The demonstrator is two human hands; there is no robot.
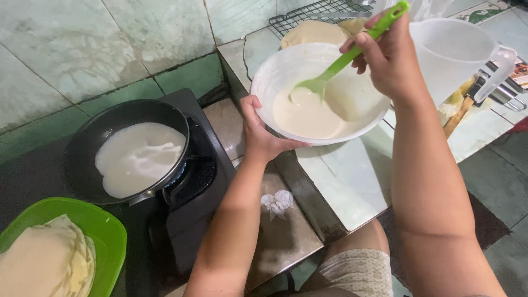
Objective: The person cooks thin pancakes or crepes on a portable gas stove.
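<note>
Left hand (261, 135): I am clamping it on the near rim of the white bowl (278, 71), thumb inside the lip, fingers under the base, tilting it toward me
Right hand (388, 58): I am closing it around the handle of the green ladle (344, 60), its cup dipping into the batter (308, 113)
Step in hand: I am judging that a steady tilt is pooling the batter where the ladle can fill cleanly; I am keeping the bowl over the counter (352, 176) so drips are not landing on the stove (192, 181)
Batter: pale cream, smooth, runny, glossy
Bowl: round, hard, slick plastic
Pan (82, 148): black, round, sitting on the burner left of the bowl, a thin white layer spreading in it
Green tray (110, 231): holding folded, soft, pale crepes
Jug (456, 55): translucent plastic, standing behind my right hand
</note>
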